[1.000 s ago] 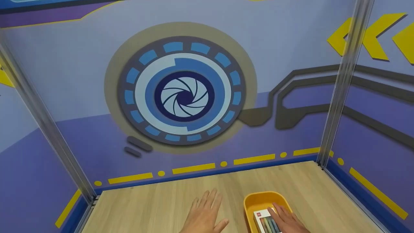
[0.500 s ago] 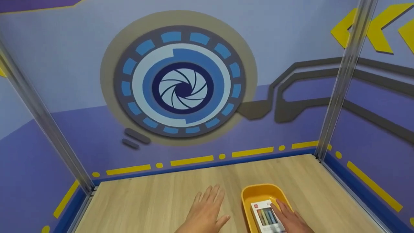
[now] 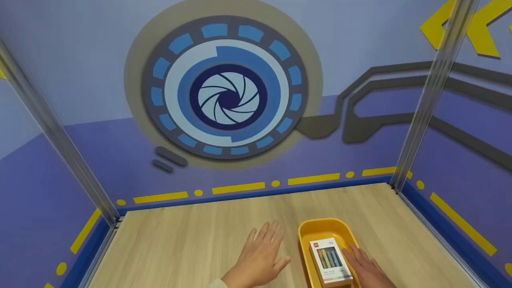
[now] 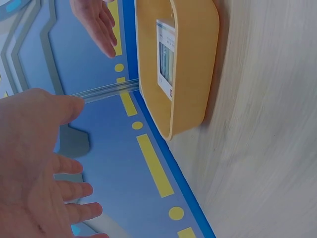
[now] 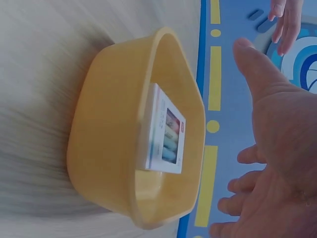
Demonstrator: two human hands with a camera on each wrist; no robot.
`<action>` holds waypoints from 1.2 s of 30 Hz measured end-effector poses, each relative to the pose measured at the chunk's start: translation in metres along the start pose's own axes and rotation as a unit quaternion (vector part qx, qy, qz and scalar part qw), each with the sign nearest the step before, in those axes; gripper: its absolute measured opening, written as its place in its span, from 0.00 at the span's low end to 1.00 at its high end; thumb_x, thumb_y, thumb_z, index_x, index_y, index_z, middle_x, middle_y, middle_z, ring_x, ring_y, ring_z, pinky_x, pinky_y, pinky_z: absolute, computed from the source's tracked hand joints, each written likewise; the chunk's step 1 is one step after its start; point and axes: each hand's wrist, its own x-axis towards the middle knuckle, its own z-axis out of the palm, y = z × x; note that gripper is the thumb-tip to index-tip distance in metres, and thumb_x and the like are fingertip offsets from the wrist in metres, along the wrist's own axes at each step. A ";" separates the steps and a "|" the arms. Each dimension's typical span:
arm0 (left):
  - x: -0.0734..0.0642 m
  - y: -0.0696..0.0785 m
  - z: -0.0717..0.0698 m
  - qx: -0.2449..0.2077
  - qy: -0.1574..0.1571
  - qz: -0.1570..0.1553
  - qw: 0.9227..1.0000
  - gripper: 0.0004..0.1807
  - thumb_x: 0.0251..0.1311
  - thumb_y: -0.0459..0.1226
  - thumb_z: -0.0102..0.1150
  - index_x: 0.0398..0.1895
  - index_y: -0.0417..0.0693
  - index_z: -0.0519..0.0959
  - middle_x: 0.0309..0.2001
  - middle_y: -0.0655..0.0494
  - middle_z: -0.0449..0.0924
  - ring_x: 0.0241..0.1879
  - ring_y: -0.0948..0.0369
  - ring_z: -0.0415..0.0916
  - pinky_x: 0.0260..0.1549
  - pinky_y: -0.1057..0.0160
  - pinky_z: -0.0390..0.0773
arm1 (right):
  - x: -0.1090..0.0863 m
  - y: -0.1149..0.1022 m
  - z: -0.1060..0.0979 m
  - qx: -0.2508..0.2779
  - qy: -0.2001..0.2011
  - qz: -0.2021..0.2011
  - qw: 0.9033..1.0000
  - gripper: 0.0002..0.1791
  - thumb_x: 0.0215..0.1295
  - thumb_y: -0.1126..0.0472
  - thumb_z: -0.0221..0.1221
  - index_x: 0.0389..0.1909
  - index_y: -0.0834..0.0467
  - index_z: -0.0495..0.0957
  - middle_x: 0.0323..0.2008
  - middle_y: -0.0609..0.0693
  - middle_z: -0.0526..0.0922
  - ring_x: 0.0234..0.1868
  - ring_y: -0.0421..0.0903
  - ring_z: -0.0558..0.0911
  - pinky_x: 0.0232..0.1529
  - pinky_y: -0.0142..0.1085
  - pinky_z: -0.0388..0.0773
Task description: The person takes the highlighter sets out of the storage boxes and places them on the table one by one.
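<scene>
A yellow plastic bin [image 3: 306, 244] stands on the wooden table. Inside it lies a white box [image 3: 330, 276] with a window showing several coloured sticks like crayons; its printed face is up. My left hand [image 3: 260, 256] hovers palm down to the left of the bin, fingers extended and thumb out, holding nothing. Over the bin's right rim is my right hand [image 3: 368, 266], its fingers straight and holding nothing. The right wrist view shows the right hand [image 5: 287, 144] apart from the box. In the left wrist view, the left hand [image 4: 34, 163] is clear of the bin.
A printed blue and purple panel [image 3: 224, 180] rises along the table's back edge. Side panels meet it at metal corner posts [image 3: 424, 104]. The wooden tabletop [image 3: 180, 240] extends left of the bin.
My right hand has drawn back to the right, off the white box, uncovering its window. The head view has tilted down. The left hand stays outstretched beside the bin.
</scene>
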 end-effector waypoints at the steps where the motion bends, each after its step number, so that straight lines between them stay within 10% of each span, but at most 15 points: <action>1: 0.002 0.001 0.000 0.000 -0.001 0.000 1.000 0.39 0.58 0.66 0.37 0.70 0.63 0.48 0.72 0.59 0.46 0.71 0.55 0.48 0.65 0.42 0.53 | -0.003 0.001 -0.001 0.004 -0.002 0.012 1.000 0.74 0.14 0.21 0.63 0.69 0.31 0.33 0.73 0.47 0.34 0.70 0.65 0.40 0.57 0.67 0.31; 36: 0.022 0.025 0.016 0.005 -0.036 0.022 0.999 0.40 0.56 0.67 0.35 0.70 0.67 0.44 0.72 0.63 0.47 0.71 0.58 0.48 0.65 0.43 0.56 | 0.020 0.035 0.013 -0.033 -0.025 0.017 0.999 0.74 0.21 0.19 0.59 0.71 0.53 0.45 0.72 0.60 0.37 0.69 0.66 0.40 0.61 0.67 0.31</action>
